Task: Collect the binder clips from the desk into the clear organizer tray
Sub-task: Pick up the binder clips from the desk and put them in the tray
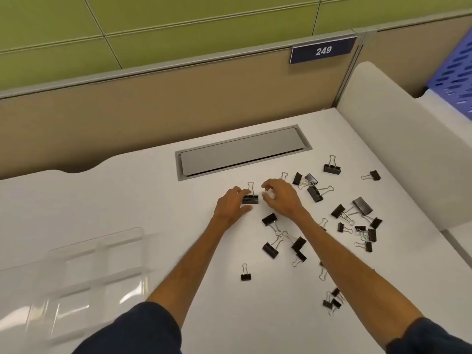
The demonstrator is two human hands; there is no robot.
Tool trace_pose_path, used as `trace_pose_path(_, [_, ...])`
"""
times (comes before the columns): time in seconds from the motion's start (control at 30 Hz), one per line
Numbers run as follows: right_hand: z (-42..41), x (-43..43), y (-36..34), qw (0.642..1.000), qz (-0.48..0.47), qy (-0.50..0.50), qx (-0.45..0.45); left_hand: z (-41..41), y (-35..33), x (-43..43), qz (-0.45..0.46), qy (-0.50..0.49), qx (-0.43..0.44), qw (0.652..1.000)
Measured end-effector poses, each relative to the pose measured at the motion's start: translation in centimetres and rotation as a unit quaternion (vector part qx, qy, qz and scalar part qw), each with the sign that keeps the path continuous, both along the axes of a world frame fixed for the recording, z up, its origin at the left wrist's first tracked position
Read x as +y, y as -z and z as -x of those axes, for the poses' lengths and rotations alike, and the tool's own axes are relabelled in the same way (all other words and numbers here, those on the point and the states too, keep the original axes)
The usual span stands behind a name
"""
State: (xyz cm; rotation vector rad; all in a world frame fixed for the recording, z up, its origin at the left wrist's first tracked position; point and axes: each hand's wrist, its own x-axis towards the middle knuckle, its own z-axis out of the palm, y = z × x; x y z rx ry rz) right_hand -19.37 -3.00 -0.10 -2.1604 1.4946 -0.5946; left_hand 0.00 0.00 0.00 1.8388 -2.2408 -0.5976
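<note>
The head camera is looking down at a white desk (pixel 143 195), where a grey cable hatch (pixel 242 152) is sitting flush in the surface. Just in front of the hatch, the left hand (pixel 231 205) is pinching a black binder clip (pixel 250 199) between thumb and fingers, with the clip's wire handle pointing up toward the hatch. Whether the clip is touching the desk cannot be told.

Just beside it, also in front of the hatch, the right hand (pixel 281 198) is hovering with its fingers loosely curled and spread, gripping nothing. The other binder clips (pixel 362 205) are lying scattered in front of the hatch and off to its right, some partly hidden by the right forearm.

The clear organizer tray (pixel 139 235) is sitting well in front of the hatch and to its left, well apart from the clips. Behind the hatch, a partition (pixel 153 111) is carrying a number plate (pixel 323 50) reading 249.
</note>
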Motion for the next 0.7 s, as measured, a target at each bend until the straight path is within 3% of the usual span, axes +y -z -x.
trace_pose_path(0.3, [2.3,-1.4,0.2,0.995,0.037,0.072,0.055,1.0,0.2,-0.7,0.001,-0.009,-0.042,0.999])
trace_pose_path(0.7, [2.3,-2.5,1.7,0.986,-0.037,0.097,0.132,0.2,0.4,-0.7,0.033,-0.043,-0.028,0.998])
